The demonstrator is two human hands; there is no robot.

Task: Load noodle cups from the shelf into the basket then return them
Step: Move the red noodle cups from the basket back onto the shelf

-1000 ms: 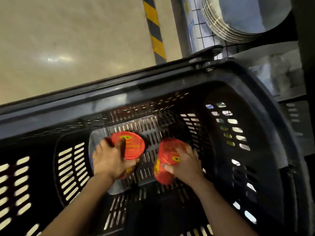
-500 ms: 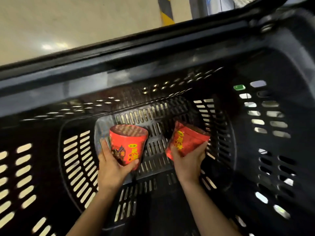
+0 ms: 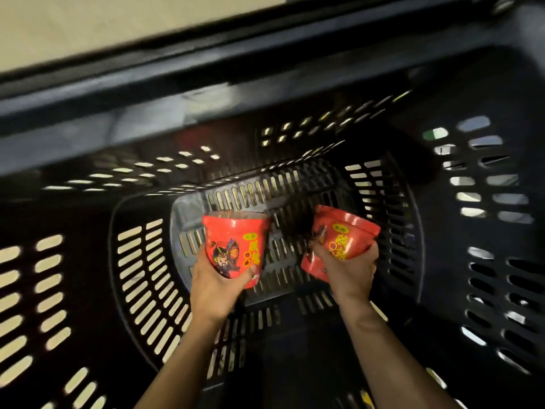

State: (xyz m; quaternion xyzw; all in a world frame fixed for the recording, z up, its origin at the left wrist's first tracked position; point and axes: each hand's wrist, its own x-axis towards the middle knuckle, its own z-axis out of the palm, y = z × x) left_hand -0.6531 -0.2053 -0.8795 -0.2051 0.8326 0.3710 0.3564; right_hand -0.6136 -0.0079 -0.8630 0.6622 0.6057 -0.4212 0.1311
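Observation:
Both my hands are deep inside the black slotted basket (image 3: 88,290). My left hand (image 3: 215,287) grips a red noodle cup (image 3: 236,243) from below, nearly upright, its printed side facing me. My right hand (image 3: 351,270) grips a second red noodle cup (image 3: 345,237), tilted to the right. Both cups hang above the basket's slotted floor (image 3: 280,199), apart from each other. The shelf is out of view.
The basket's thick dark rim (image 3: 206,93) crosses the top of the view, with pale floor (image 3: 88,25) beyond it. Slotted walls close in on the left and on the right (image 3: 486,202). No other cup shows inside.
Both hands have turned and lifted their cups off the basket floor, from lids facing me to sides facing me. The view has moved closer into the basket.

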